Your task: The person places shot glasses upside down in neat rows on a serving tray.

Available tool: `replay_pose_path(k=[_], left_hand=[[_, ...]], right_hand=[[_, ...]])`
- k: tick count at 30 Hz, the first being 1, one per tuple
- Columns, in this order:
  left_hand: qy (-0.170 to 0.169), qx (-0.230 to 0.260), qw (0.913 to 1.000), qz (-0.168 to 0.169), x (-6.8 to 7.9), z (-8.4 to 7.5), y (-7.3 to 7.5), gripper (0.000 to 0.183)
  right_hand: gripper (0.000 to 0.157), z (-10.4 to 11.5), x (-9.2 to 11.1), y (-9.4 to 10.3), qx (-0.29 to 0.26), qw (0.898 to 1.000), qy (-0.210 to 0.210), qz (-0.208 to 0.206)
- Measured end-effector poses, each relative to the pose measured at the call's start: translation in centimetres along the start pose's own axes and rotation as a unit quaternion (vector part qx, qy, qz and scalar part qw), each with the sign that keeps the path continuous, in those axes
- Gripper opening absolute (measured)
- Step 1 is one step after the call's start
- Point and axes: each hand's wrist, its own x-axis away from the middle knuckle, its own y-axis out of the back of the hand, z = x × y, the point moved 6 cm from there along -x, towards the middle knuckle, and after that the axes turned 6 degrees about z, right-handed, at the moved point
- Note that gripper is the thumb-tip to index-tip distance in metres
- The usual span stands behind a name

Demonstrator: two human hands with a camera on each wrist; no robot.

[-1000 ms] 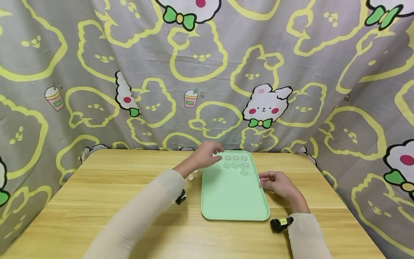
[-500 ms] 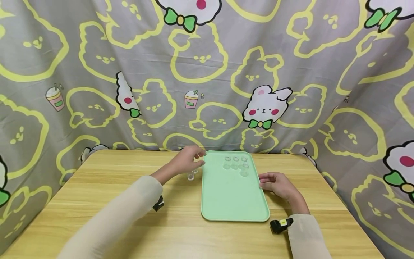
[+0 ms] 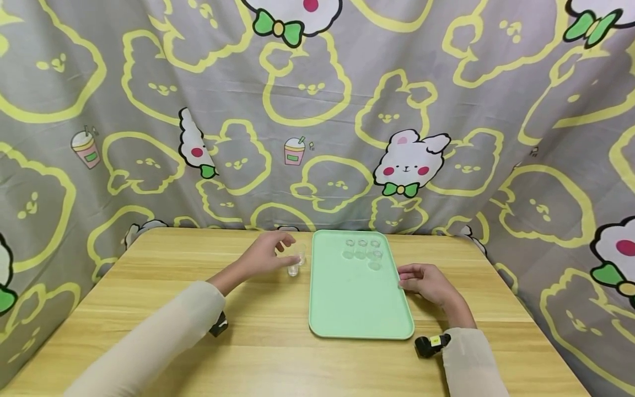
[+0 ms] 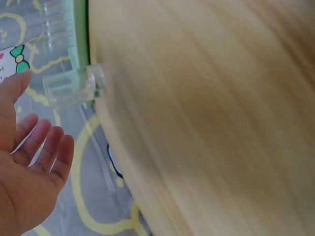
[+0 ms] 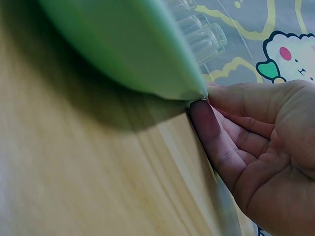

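Observation:
My left hand point(image 3: 268, 253) is beside two small clear shot glasses point(image 3: 293, 271) on the table, left of the tray. Thumb and fingers are spread apart around them with nothing in the grip. In the left wrist view, a shot glass point(image 4: 69, 87) stands in front of the open palm point(image 4: 24, 187). A light green rectangular tray point(image 3: 357, 298) lies on the table. My right hand point(image 3: 428, 282) pinches its right rim between thumb and finger, as the right wrist view shows at the tray edge point(image 5: 182, 83).
Several clear shot glasses point(image 3: 362, 248) stand in the tray's far right part, some in a row at the back. The wooden table point(image 3: 268, 342) ends at a patterned curtain point(image 3: 317, 138). Black wrist cameras point(image 3: 428, 345) sit on both wrists.
My left hand has moved left from above the tray's far left part to the shot glasses beside it. The right hand has stayed at the tray's rim.

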Motion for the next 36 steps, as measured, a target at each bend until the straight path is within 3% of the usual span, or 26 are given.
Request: replay_pose_path(k=[12, 24, 36], left_hand=[[0.047, 0.017, 0.9982, 0.034, 0.9, 0.9, -1.1, 0.045], [0.059, 0.052, 0.9943, 0.072, 1.0, 1.9, -2.7, 0.027], [0.05, 0.061, 0.9921, 0.097, 0.9, 1.9, -2.7, 0.022]], right_hand=[[0.043, 0.0, -0.1, 0.1, 0.001, 1.0, 0.002, 0.002], [0.043, 0.0, 0.1, 0.1, 0.001, 1.0, 0.001, 0.0], [0.043, 0.1, 0.1, 0.0, 0.005, 1.0, -0.002, -0.004]])
